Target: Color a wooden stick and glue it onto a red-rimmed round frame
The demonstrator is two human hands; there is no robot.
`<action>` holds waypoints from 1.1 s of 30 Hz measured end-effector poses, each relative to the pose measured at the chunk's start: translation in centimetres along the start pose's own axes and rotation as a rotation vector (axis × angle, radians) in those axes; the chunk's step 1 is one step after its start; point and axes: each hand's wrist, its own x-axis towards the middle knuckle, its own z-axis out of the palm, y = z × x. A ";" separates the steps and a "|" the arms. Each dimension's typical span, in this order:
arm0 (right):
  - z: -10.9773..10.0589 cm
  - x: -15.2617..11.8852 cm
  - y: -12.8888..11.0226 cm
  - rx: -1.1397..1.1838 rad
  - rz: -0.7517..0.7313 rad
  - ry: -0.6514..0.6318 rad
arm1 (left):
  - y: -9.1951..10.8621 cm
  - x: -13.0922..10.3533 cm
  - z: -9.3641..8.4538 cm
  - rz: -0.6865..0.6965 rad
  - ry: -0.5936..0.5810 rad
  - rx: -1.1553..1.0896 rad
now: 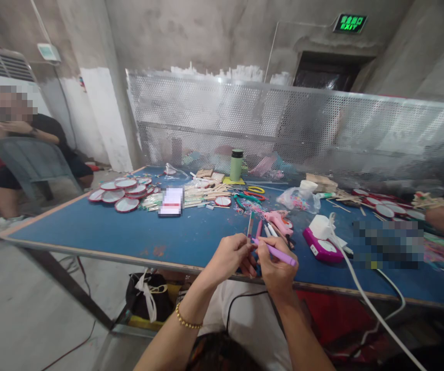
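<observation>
Marker [278, 252] and thin stick [250, 224] at the counter's near edge

I work with both hands just over the near edge of the blue counter [102, 242]. The fingers of my left hand [232, 253] pinch the thin stick, which stands nearly upright; those of my right hand [278, 269] close around the purple marker, its tip end pointing at the stick. I cannot tell whether they touch.

My widest room is to the left, where blue surface runs from the phone [171, 202] down to the near edge and out to the left corner. Ahead it is tight: the pink glue gun [279, 221] and several pens lie just beyond my knuckles. On my right the magenta box [322, 246] limits me, and a white cable [355, 281] drops over the edge. Red-rimmed discs [119, 196] crowd the far left; a green bottle [236, 166] stands at the back, before the perforated panel [206, 113].
</observation>
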 end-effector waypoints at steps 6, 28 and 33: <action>0.0 0.1 0.0 -0.009 0.005 -0.030 | -0.1 0.0 0.1 0.004 0.001 0.003; 0.1 0.2 -0.1 -0.028 -0.039 0.000 | 0.0 0.0 0.1 -0.002 0.004 0.014; 0.0 0.1 -0.1 -0.012 -0.016 -0.018 | 0.0 0.0 0.1 -0.002 0.003 0.005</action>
